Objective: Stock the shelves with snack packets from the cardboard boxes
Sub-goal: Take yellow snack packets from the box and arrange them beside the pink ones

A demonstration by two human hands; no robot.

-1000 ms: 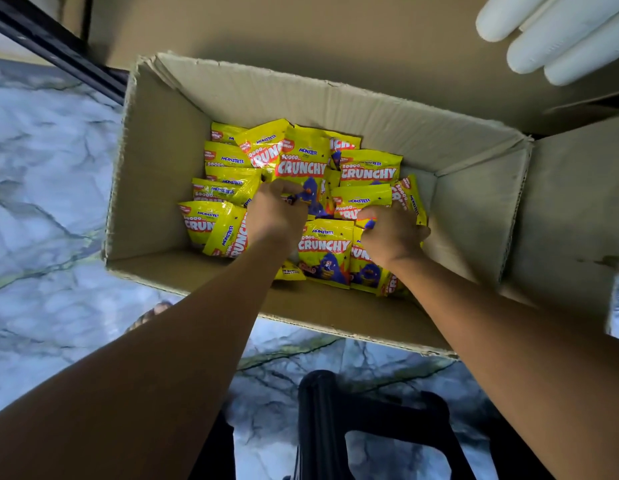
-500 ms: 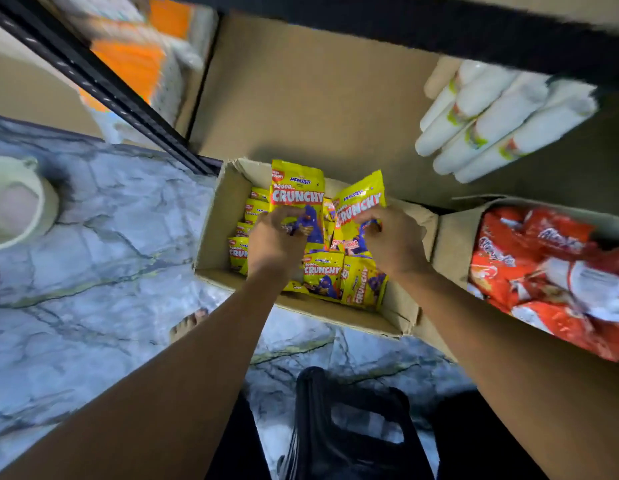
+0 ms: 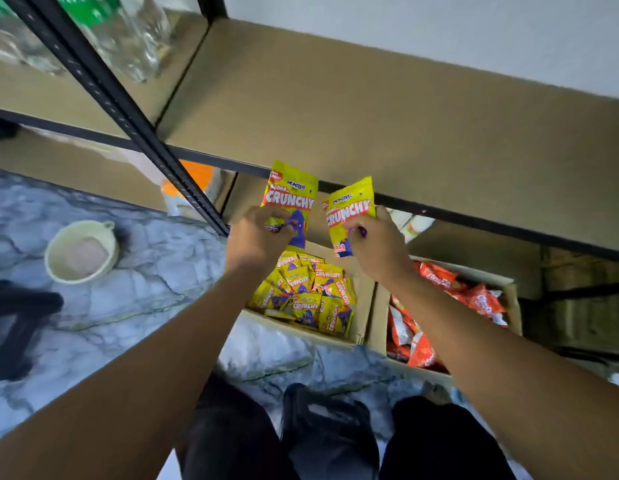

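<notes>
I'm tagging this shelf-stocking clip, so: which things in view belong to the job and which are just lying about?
Job: left hand gripping the left yellow packet, right hand gripping the right yellow packet, yellow-packet box, red-packet box, bare shelf.
Lying about: cream bowl, clear bottles.

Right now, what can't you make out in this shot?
Head view only.
1. Bottles, top left: blurred, cut off by the edge.
2. Red packets: lettering too blurred to read.
3. Two held Crunchy packets: lower parts covered by the left hand and right hand.
</notes>
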